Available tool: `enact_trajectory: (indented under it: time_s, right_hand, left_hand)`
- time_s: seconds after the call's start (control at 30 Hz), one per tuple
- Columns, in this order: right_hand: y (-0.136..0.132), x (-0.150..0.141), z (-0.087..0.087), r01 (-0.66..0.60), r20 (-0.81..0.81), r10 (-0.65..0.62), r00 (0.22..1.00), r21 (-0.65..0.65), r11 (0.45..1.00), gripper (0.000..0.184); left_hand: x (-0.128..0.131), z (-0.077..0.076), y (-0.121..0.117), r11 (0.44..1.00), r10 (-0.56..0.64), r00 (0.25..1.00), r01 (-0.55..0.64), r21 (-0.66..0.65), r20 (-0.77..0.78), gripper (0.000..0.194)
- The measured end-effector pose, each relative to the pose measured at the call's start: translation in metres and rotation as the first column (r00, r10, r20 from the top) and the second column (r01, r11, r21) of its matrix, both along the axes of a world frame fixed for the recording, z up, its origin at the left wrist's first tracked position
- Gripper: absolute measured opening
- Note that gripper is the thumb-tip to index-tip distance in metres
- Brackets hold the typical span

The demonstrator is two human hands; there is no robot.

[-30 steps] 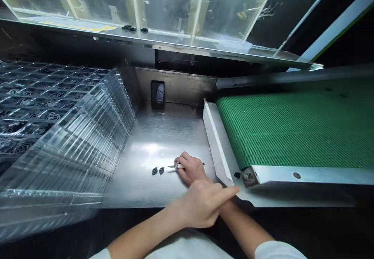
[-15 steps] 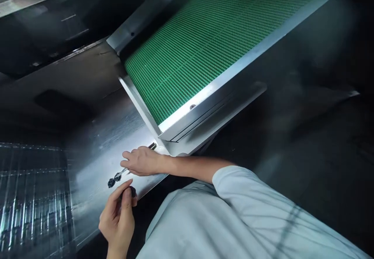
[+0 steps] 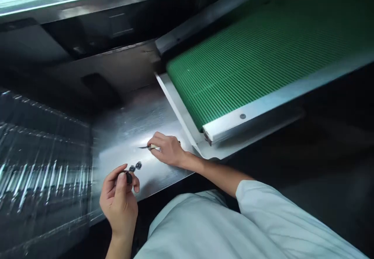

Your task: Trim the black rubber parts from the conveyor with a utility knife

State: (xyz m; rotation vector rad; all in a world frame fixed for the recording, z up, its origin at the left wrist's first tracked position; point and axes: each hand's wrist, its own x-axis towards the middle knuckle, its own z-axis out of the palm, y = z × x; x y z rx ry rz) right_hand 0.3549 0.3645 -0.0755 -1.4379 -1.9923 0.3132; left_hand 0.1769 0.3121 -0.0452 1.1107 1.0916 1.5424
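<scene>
Left hand [image 3: 120, 202] pinches a dark part [image 3: 129, 178] over the near edge of the bench [image 3: 140, 112], two small parts [image 3: 138, 165] lying just beyond, while right hand [image 3: 168, 149], toward the right edge, grasps a pointed tool [image 3: 143, 147], presumably gripped far back to leave its end clear.

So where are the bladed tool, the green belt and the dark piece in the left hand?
Bladed tool [image 3: 154, 146]: head view, on its pale handle.
Green belt [image 3: 251, 64]: head view, on its ribbed top.
Held dark piece [image 3: 129, 178]: head view, on its exposed side.
</scene>
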Motion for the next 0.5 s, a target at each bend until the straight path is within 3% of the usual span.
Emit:
enact_trajectory:
  time_s: [0.07, 0.13, 0.23, 0.4, 0.5]
  right_hand:
    - [-0.001, -0.006, 0.017, -0.038, -0.339, 0.061, 0.939, 0.076, 0.996, 0.012]
    - [0.003, -0.014, 0.033, -0.082, -0.509, 0.109, 0.854, 0.075, 0.994, 0.018]
    - [0.021, -0.034, 0.045, -0.103, -0.621, 0.083, 0.779, 0.003, 0.995, 0.023]
    - [0.049, -0.059, 0.04, -0.157, -0.784, 0.049, 0.619, -0.062, 0.986, 0.044]
    - [0.062, -0.052, 0.031, -0.15, -0.778, 0.05, 0.626, -0.056, 0.987, 0.043]
  left_hand:
    - [-0.008, 0.001, 0.01, 0.998, 0.06, 0.998, -0.06, -0.013, 0.01, 0.03]
    - [-0.011, 0.003, 0.027, 0.997, 0.036, 0.999, -0.035, -0.074, 0.011, 0.034]
    - [-0.013, 0.007, 0.066, 0.992, -0.105, 0.994, 0.106, -0.067, 0.026, 0.037]
    - [0.005, 0.011, 0.115, 0.971, -0.236, 0.963, 0.23, 0.064, 0.131, 0.039]
    - [0.016, 0.008, 0.128, 0.957, -0.29, 0.942, 0.282, 0.07, 0.167, 0.045]
